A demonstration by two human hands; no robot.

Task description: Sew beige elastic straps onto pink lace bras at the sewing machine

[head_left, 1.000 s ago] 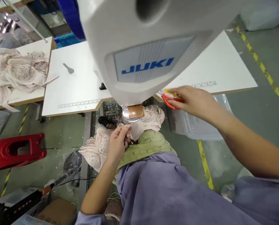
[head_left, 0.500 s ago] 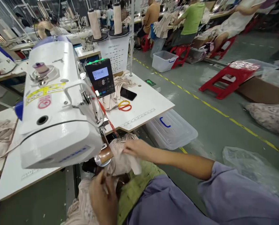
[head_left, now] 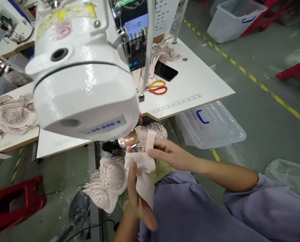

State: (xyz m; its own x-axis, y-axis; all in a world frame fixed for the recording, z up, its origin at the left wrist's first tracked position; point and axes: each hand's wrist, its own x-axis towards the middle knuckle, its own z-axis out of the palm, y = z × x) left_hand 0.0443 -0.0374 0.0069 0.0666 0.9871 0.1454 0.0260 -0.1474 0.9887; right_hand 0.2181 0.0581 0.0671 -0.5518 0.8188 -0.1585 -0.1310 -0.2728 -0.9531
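Observation:
A beige bra with lace cups lies beneath the white sewing machine [head_left: 86, 97], its smooth band [head_left: 141, 168] drawn toward me. My right hand [head_left: 170, 153] pinches a short strip [head_left: 151, 139] at the band's end between thumb and fingers. Below and to its left, my left hand [head_left: 137, 198] grips the band, one fingertip showing over its upper edge and a finger in front. Near the machine's copper-coloured cylinder [head_left: 131, 139], gathered beige fabric [head_left: 160, 129] is bunched. Several joined bras with lace cups [head_left: 112, 178] hang left of my left hand.
Yellow-and-red-handled scissors [head_left: 158, 87], a black phone [head_left: 166, 70] and beige strips [head_left: 165, 50] lie on the white tabletop [head_left: 202, 80]. A lidded clear bin [head_left: 212, 127] stands below its edge. More bras [head_left: 11, 114] are piled at left, above a red stool [head_left: 18, 205].
My view has moved closer and lower over the machine. The band is now spread out between my hands, with its end strip raised in the right one. My left hand has come up onto the fabric.

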